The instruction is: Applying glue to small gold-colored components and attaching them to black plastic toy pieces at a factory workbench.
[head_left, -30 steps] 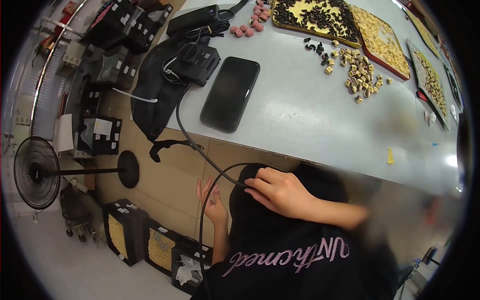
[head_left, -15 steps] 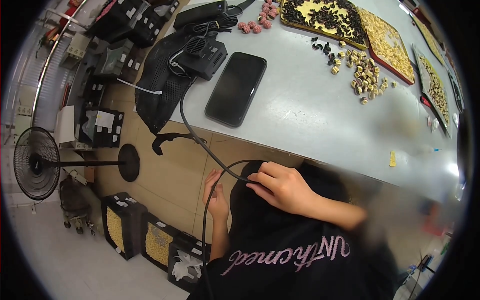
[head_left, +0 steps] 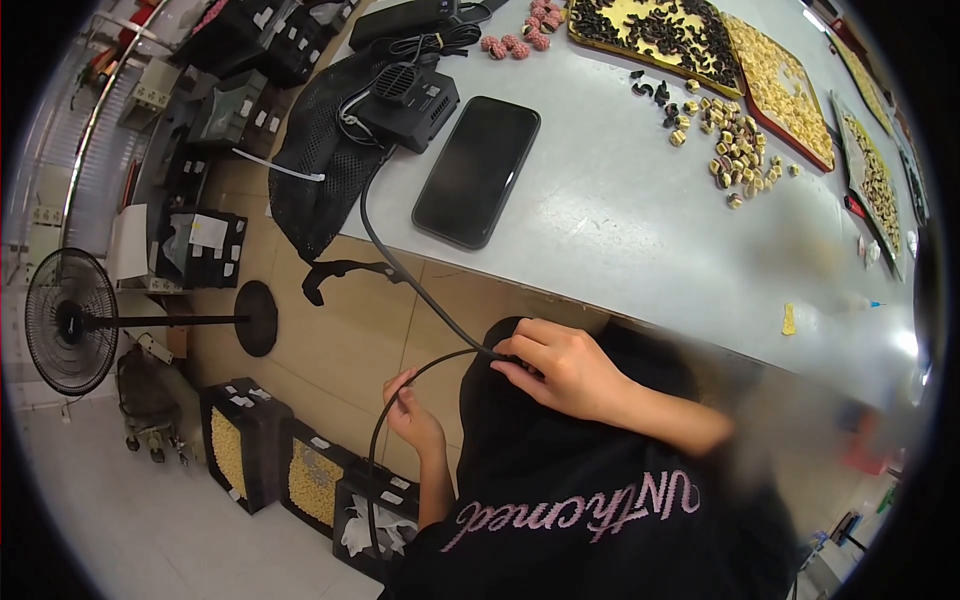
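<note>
A black cable (head_left: 424, 294) runs from a small black vented box (head_left: 404, 105) on the table down over the table's edge to my hands. My right hand (head_left: 562, 366) is closed over the cable above my lap, fingers bent and thumb underneath; the stretch inside the grip is hidden. Lower and to the left, my left hand (head_left: 414, 416) pinches the thinner part of the cable between thumb and fingers. Between both hands the cable forms a shallow arc, then hangs down past my left forearm. A black phone (head_left: 477, 172) lies flat near the table's edge.
A black mesh bag (head_left: 318, 170) lies under the box and droops over the edge. Trays of small black pieces (head_left: 655, 38) and cream pieces (head_left: 778, 85) stand far right, beside loose striped pieces (head_left: 738, 150). A standing fan (head_left: 72, 322) and black bins (head_left: 243, 445) are at left.
My left hand has moved left and slightly down and now pinches the cable, drawing its loop out leftward. The right hand keeps its grip almost in place.
</note>
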Demonstrator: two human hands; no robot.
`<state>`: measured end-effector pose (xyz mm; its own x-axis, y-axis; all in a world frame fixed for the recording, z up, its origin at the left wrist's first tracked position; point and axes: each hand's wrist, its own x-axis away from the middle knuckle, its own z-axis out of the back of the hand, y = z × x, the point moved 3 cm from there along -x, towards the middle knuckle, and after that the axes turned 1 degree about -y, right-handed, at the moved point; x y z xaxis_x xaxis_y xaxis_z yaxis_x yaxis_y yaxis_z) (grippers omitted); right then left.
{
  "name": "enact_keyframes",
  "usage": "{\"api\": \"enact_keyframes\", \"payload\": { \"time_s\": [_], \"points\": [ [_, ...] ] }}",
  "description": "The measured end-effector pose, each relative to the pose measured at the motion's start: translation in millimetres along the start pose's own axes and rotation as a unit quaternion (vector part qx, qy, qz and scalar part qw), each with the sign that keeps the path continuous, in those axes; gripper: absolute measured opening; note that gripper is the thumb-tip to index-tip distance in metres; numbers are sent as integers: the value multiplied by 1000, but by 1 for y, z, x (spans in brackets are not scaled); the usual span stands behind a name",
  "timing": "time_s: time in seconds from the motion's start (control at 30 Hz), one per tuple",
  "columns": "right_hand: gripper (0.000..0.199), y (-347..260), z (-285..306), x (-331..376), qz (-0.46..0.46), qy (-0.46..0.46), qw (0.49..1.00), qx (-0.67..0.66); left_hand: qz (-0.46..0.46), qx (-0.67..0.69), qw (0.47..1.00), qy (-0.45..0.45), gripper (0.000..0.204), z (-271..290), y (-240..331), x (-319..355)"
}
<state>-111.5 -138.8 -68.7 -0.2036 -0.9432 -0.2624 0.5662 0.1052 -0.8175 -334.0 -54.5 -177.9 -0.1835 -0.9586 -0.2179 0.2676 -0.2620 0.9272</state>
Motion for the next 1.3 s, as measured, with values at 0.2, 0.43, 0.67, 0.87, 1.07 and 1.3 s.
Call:
{"api": "enact_keyframes", "payload": {
  "time_s": [0.2,0.43,0.67,0.87,1.07,1.3],
  "points": [
    [15,9,-9,-5,12,-8,1000,5,24,-25,993,110,23,22,-2,17],
    [17,14,-18,-13,11,-30,999,22,21,-56,981,186,29,49,-9,48],
    [22,25,-37,-18,11,-58,997,54,-1,-97,967,234,29,68,-8,71],
    [24,30,-55,-29,13,-87,993,73,3,-129,953,274,31,83,-8,91],
    [29,37,-72,-38,25,-94,991,89,23,-132,942,307,32,90,-4,114],
    [34,38,-96,-50,37,-108,987,117,112,-166,932,303,30,77,2,149]
  ]
}}
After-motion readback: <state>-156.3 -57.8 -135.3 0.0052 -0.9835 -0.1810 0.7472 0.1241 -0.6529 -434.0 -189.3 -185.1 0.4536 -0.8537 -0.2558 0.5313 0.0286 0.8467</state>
